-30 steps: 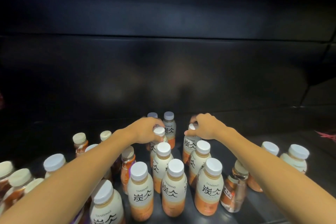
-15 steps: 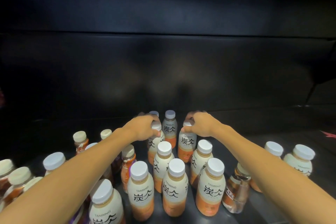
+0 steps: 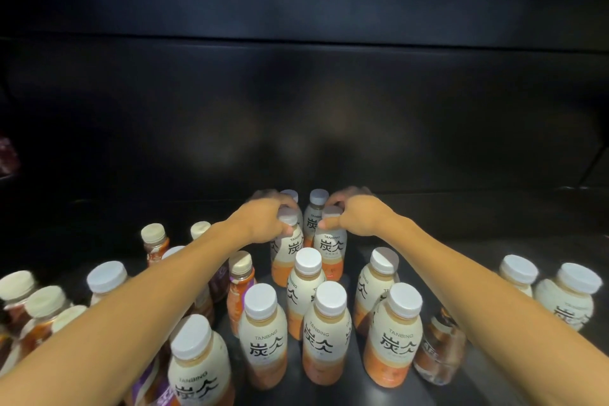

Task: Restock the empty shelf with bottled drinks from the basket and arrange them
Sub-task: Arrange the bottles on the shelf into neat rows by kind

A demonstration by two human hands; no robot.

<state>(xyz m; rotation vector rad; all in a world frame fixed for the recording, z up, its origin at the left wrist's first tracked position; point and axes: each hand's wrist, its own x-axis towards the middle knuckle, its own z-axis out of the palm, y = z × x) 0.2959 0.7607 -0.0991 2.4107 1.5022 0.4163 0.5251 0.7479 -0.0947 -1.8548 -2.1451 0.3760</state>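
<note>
Two capped bottles are gripped by the left hand [image 3: 263, 219] and right hand [image 3: 359, 217]. Fingers are curled round the necks. Bare shelf [image 3: 461, 217] is seen behind, toward the back wall.

On the shelf [image 3: 461, 241], two bottles stand side by side toward the back, centre: left hand [image 3: 263, 221] grips top of the left one [image 3: 285, 254], right hand [image 3: 359, 217] grips top of the right one [image 3: 329, 247]. A third bottle [image 3: 317, 211] stands just behind, btwn them. In front, a cluster of upright bottles [image 3: 324, 333] in approx. rows. More bottles [image 3: 105, 280] left of left forearm; two bottles [image 3: 566, 297] far right, apart from the cluster.
</note>
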